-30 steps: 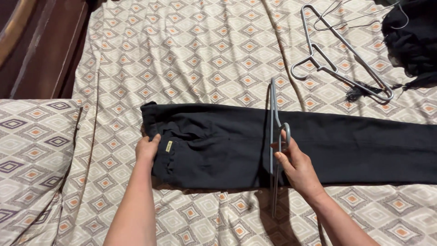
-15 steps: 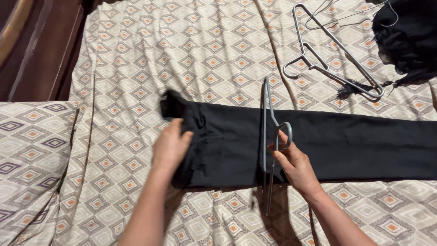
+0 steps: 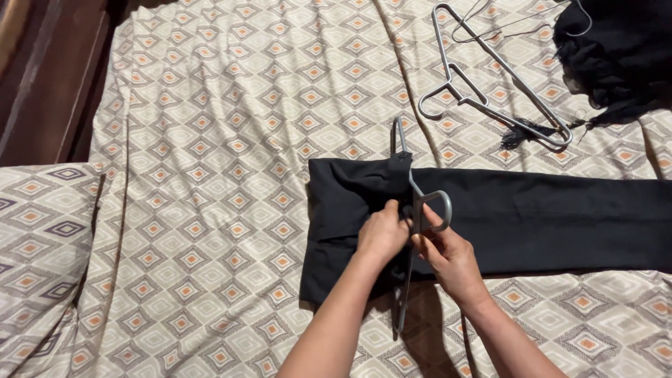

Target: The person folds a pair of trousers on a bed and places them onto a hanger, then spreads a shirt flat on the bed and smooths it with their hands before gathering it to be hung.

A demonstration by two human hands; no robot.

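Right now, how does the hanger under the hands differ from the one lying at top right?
The near hanger lies across the black trousers, part covered by folded cloth; the far hanger lies on the patterned bedsheet, beside a dark garment. The right hand grips the near hanger's hook and the left hand presses cloth at it; the far hanger is untouched. Both look like grey hangers of similar shape.

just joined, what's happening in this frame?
A person is working a pair of black trousers onto a grey hanger on a patterned bedsheet. The right hand holds the hanger by its hook; the left hand pushes the folded waist end against it. Spare hangers lie beyond.
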